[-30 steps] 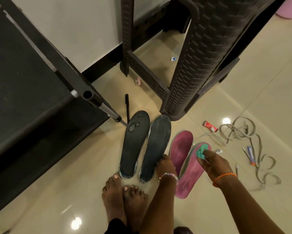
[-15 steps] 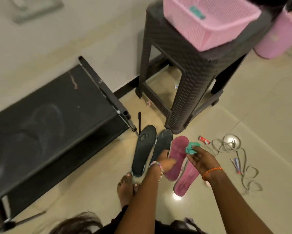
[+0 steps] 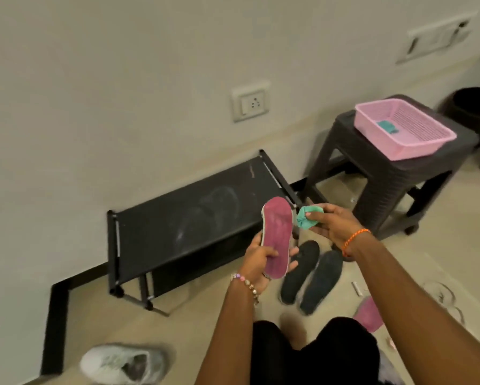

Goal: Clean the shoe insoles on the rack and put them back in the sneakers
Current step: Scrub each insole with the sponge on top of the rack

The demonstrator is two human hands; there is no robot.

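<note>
**shoefixer22:** So your left hand (image 3: 261, 262) has the pink insole (image 3: 277, 235) by its heel end, thumb curled over the top face, fingers behind, toe pointing up. It's in the air in front of the black rack (image 3: 194, 218). Right hand (image 3: 330, 222) is pinching a balled-up teal cloth (image 3: 309, 219) just beside the toe, not on it yet as far as I can tell.

**insole_nerd:** That foam looks thin and floppy to me, so holding only the heel, you'll probably get it bending away when you wipe. I'd slide your grip nearer the middle, or back it with your palm. Weighs next to nothing, not fragile.

**shoefixer22:** Fair. The two black insoles (image 3: 311, 276) lie side by side on the floor, the other pink one (image 3: 368, 315) near right, and a white sneaker (image 3: 122, 364) near left.
</note>
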